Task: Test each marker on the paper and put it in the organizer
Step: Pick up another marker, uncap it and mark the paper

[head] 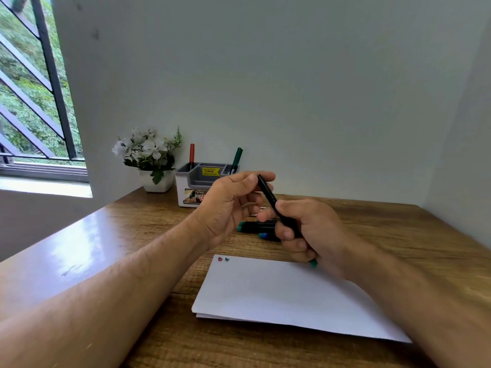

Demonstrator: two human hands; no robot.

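At the far left a window (32,83) with slanted bars looks onto green leaves. On the wooden tabletop (164,264), against the wall, a white pot of pale flowers (150,155) stands just left of the organizer (198,184), a grey-and-white box with a yellow price sticker. A red marker (191,153) stands upright in the organizer's left compartment, and a green marker (236,158) leans in its right one.

In front of the organizer the left hand (231,205) is raised above the tabletop, its thumb and forefinger curled round the upper end of a black marker (268,193). The marker slants down to the right into the right hand (310,232), whose fingers are wrapped round the barrel; a green end shows below that fist, over the sheet's far edge.

Behind and beneath the two hands, more markers (256,227) lie on the tabletop, with green and blue ends pointing left; their number cannot be told.

Nearer the viewer lies the white paper (279,296), with a small red scribble (220,259) and a small green scribble (226,259) side by side at its far left corner.
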